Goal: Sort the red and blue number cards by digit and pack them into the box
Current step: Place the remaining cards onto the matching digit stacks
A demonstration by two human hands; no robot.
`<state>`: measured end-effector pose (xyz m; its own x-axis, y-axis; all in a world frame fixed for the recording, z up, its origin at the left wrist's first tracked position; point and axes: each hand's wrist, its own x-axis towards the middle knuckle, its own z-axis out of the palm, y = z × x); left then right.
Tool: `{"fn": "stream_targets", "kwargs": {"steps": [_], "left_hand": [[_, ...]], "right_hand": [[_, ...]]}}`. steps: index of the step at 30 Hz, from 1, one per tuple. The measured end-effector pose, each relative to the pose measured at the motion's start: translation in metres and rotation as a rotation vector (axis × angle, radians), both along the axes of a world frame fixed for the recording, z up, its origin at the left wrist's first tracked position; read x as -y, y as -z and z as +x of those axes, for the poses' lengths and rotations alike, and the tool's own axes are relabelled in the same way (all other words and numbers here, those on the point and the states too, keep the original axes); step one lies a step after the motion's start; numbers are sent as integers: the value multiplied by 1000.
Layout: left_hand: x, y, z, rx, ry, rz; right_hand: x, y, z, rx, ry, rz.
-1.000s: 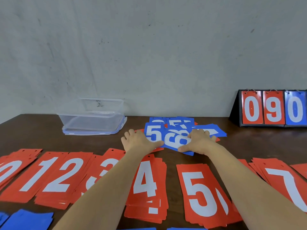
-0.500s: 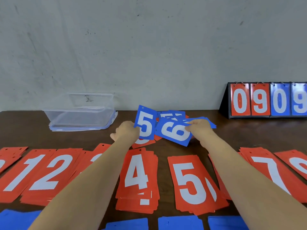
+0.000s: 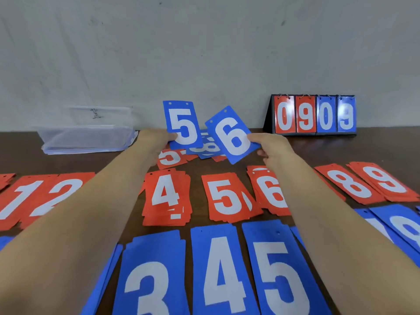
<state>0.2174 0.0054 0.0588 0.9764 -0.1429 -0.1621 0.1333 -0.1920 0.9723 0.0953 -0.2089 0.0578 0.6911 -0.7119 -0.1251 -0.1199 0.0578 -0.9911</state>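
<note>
My left hand point(image 3: 156, 142) pinches a blue 5 card point(image 3: 181, 123) and holds it upright above the table. My right hand point(image 3: 270, 146) pinches a blue 6 card point(image 3: 231, 135), tilted, beside it. Under both lies a small mixed heap of unsorted cards point(image 3: 204, 151) with a blue 8 and a red 5 showing. Sorted red stacks run across the table: 1 and 2 point(image 3: 38, 196), 4 point(image 3: 167, 196), 5 point(image 3: 227, 198), 6 point(image 3: 270, 192), 8 point(image 3: 350, 185), 9 point(image 3: 386, 180). Blue stacks 3 point(image 3: 150, 276), 4 point(image 3: 218, 269) and 5 point(image 3: 277, 269) lie nearest me. The clear plastic box point(image 3: 86, 135) stands at the back left.
A black flip scoreboard point(image 3: 313, 114) showing 0 9 0 9 stands against the wall at the back right. More blue cards point(image 3: 400, 226) lie at the right edge. The brown table point(image 3: 329, 148) ends at a grey wall.
Both hands have lifted the blue 5 and blue 6 off the heap and raised them upright. My view has tipped down, bringing the near blue stacks into sight.
</note>
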Motion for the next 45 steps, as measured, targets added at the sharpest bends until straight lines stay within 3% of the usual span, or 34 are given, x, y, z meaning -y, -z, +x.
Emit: {"fn": "stream_targets", "kwargs": {"steps": [6,16,20,23,27,33,36,41,45], "left_hand": [[-7,-12,-62,67,83,-45],[12,12,-188,11,186,-11],[18,20,-230,22,216,0],[20,24,-252,18,197,16],[16,27,-269,-17,168,-6],[7,37,-285,-8,188,-32],[5,41,-290,-17,181,-32],[5,41,-295,-17,208,-51],[11,40,-300,2,209,-72]], "right_hand": [[3,-11,-56,-16,-16,-2],[26,-13,-193,46,87,72],[22,2,-248,-134,105,-140],[14,27,-272,-105,143,-147],[6,56,-279,-258,180,-264],[-1,79,-279,-517,329,-791],[0,84,-278,-582,318,-895],[0,80,-277,-437,323,-829],[-7,75,-268,-107,122,-522]]}}
